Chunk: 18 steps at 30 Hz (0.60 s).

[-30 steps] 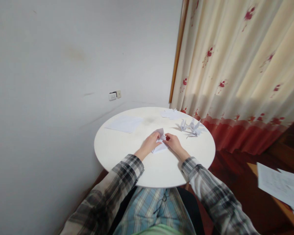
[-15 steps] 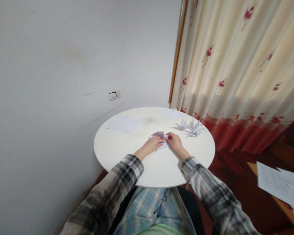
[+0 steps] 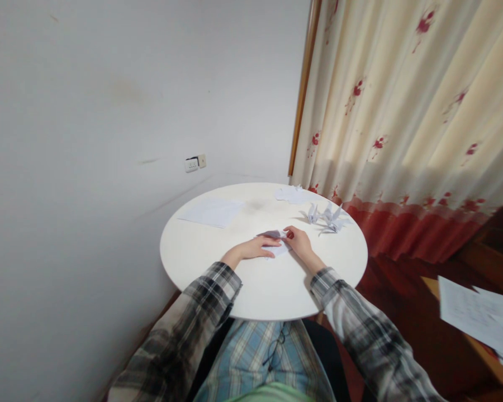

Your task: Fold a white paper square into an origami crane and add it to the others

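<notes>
Two bare hands are working near the middle of the round white table point(image 3: 201, 257). The left hand point(image 3: 255, 248) is lying almost flat with its fingers stretched out, pressing down on the small white half-folded paper piece point(image 3: 279, 250), which is resting on the table's middle between both hands. The right hand point(image 3: 300, 243) is curling its fingers. Its thumb and forefinger seem to be pinching a raised greyish flap at the paper's far tip, though the grip is too small to be sure of. As I judge it, a clean crease here is calling for the left palm to be pinning the base without sliding, while the right is laying the flap edge to edge before a fingertip is run along the fold. Several small white folded paper cranes point(image 3: 329, 218) are standing at the table's far right, well apart from the hands, and a flat white paper sheet point(image 3: 213, 212) is lying at its far left
</notes>
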### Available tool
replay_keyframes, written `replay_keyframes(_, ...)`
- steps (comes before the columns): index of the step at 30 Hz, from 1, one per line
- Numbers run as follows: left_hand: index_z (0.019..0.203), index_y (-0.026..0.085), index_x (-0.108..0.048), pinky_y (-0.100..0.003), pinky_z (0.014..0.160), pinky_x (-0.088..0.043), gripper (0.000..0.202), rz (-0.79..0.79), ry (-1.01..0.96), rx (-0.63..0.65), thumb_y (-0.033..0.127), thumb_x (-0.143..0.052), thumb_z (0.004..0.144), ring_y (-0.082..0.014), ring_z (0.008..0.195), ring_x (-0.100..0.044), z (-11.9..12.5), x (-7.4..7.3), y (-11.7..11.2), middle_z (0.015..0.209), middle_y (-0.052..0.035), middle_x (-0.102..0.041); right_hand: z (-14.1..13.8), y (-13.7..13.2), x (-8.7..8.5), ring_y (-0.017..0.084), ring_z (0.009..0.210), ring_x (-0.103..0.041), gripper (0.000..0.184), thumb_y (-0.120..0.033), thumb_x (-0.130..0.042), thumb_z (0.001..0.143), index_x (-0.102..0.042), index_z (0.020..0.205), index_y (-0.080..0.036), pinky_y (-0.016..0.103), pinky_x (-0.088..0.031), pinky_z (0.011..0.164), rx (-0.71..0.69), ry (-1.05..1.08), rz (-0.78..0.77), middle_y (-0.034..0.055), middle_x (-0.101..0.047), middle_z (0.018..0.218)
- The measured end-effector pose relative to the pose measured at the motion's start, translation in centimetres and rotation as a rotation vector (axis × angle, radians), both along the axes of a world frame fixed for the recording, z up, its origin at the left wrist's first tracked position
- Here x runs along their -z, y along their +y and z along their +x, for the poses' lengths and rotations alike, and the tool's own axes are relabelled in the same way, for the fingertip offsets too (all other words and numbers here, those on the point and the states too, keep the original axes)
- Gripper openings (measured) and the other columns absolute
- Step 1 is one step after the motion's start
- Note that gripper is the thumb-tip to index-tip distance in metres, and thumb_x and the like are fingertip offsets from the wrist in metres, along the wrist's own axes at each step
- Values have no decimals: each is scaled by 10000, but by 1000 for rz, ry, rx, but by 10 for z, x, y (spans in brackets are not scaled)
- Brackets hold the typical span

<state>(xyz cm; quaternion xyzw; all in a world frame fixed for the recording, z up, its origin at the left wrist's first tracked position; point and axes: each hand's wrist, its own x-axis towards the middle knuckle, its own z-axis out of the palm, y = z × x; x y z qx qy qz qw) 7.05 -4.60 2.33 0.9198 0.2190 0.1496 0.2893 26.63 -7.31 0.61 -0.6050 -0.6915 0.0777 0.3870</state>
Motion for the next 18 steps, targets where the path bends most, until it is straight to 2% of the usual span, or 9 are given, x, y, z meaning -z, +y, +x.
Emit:
replay_keyframes(7,1216,270,-492,-341,1039,-239,625,0,53,-29,329,-707,632,-201,1226,-373,-3,0,0,1295,-38,-476,1,2,1,117,654,-549,250,-171,-599,695,-604,943,-200,216,-393,607,0,4,-30,-2,-620,722)
replay_keyframes(15,1171,276,-535,-348,1015,-272,599,-9,18,-91,329,-722,604,-207,1180,-424,-2,-4,-8,1265,-42,-505,1,4,4,119,661,-539,233,-166,-583,702,-614,930,-196,221,-394,629,-8,-25,-15,2,-617,733)
replay_keyframes(18,1146,246,-561,-330,983,-314,541,-26,-16,-99,318,-705,630,-200,1124,-476,-1,-6,-10,1215,-50,-549,0,5,4,121,677,-536,162,-162,-588,702,-637,856,-176,221,-390,650,-35,-60,-3,18,-624,747)
